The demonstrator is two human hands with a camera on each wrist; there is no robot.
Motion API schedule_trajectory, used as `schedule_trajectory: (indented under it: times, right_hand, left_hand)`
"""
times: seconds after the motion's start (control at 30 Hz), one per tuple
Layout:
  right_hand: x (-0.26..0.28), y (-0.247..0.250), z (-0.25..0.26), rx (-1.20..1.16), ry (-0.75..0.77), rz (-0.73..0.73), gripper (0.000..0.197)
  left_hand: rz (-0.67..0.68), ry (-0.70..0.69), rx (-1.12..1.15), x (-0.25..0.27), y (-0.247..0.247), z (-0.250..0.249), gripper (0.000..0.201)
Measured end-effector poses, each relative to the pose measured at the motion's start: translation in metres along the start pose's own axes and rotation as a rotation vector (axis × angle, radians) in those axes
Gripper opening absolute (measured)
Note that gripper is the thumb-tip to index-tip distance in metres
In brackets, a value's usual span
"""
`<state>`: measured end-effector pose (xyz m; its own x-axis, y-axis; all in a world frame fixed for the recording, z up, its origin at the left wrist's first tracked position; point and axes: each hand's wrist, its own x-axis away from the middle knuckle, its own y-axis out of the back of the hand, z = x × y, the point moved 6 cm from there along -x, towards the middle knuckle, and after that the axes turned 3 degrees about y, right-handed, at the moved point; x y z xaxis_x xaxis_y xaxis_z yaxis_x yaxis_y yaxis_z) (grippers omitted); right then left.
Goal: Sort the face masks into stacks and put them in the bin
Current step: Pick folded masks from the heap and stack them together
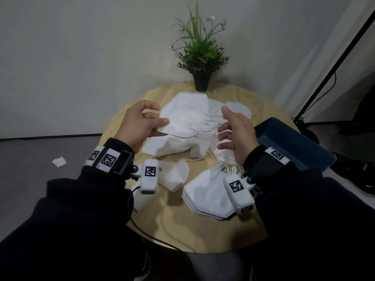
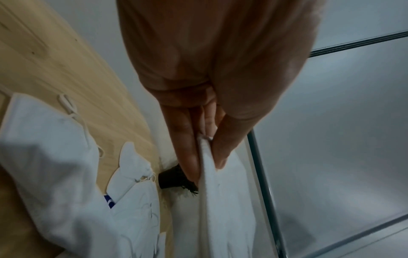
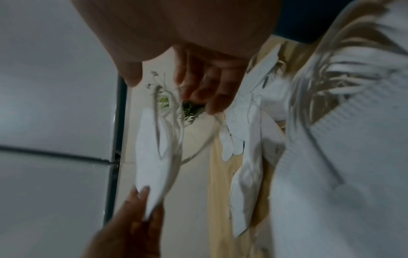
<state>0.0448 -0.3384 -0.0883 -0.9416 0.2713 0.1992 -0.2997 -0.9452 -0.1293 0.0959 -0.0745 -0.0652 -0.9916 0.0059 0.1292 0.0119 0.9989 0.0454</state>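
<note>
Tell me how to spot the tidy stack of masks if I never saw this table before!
Find the round wooden table with the potted plant at its far edge. Come to the near edge, just under the right hand. There sits the neat stack of masks: flat, lined up on top of each other, with small printed text, unlike the jumbled pile in the middle.

A round, light wooden table (image 1: pixel 166 224) is standing near a pale wall (image 1: pixel 81 47). A green plant with small purple flowers in a dark pot (image 1: pixel 200 57) is sitting at the far edge of the table. A small crumpled white scrap (image 1: pixel 59 161) is lying on the grey floor (image 1: pixel 30 179) to the left. A thin black pole (image 1: pixel 332 63) is leaning at the right.
</note>
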Motion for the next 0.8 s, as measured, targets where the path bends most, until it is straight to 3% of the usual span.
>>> schedule_trajectory:
  times: [0.1,0.2,0.3,0.33,0.4,0.43,0.5,0.6,0.67,0.8]
  right_hand:
    - [0.002,0.001,0.011,0.236,0.332,-0.043,0.046]
    - [0.014,-0.013,0.026,0.618,0.730,0.118,0.069]
    - [0.023,-0.031,0.015,0.875,0.878,0.286,0.081]
    - [0.022,-0.034,0.009,0.917,0.881,0.281,0.077]
    - [0.021,-0.032,0.009,0.939,0.896,0.181,0.050]
    - [0.020,-0.029,0.012,0.903,0.878,0.132,0.034]
    - [0.013,-0.020,0.015,0.706,0.700,0.123,0.017]
    - [0.013,-0.017,0.015,0.517,0.550,0.197,0.021]
    - [0.016,-0.019,0.014,0.486,0.515,0.262,0.017]
    - [0.016,-0.019,0.007,0.381,0.323,0.342,0.028]
  left_hand:
    - [0.016,0.005,0.019,0.004,-0.004,-0.003,0.044]
    - [0.065,0.077,0.057,0.008,-0.012,-0.001,0.027]
    - [0.138,0.212,0.149,0.016,-0.027,0.002,0.011]
    - [0.176,0.252,0.191,0.021,-0.034,0.000,0.007]
    - [0.266,0.279,0.233,0.029,-0.041,-0.005,0.028]
    - [0.306,0.254,0.217,0.031,-0.043,-0.008,0.034]
    - [0.342,0.126,0.050,0.035,-0.041,-0.014,0.035]
    - [0.231,-0.138,-0.318,0.034,-0.034,-0.023,0.027]
    - [0.136,-0.258,-0.355,0.032,-0.030,-0.029,0.015]
    - [0.191,-0.326,-0.360,0.035,-0.032,-0.037,0.014]
